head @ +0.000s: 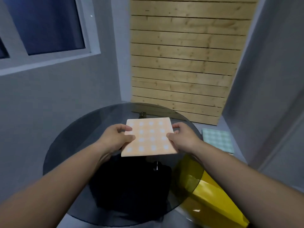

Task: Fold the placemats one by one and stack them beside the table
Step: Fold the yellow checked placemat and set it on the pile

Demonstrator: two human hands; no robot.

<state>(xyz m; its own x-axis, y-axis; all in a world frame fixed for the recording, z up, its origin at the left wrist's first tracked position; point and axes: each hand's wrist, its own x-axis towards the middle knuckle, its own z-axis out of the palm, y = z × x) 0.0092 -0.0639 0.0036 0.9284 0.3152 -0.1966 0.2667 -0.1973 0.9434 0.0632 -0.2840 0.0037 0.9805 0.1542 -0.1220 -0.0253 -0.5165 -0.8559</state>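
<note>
1. orange mat, checked with pale dots, is a flat square over the middle of the round glass table; whether it touches the glass cannot be told.
2. left hand pinches the mat's 9 o'clock edge, thumb on top.
3. right hand pinches the 3 o'clock edge, thumb on top.
4. teal mat, checked, lies off the table at its 3 o'clock, apart from the orange one.
5. yellow object sits partly under the glass at 4 o'clock.
6. wood panel stands at 12 o'clock, window at 10.
</note>
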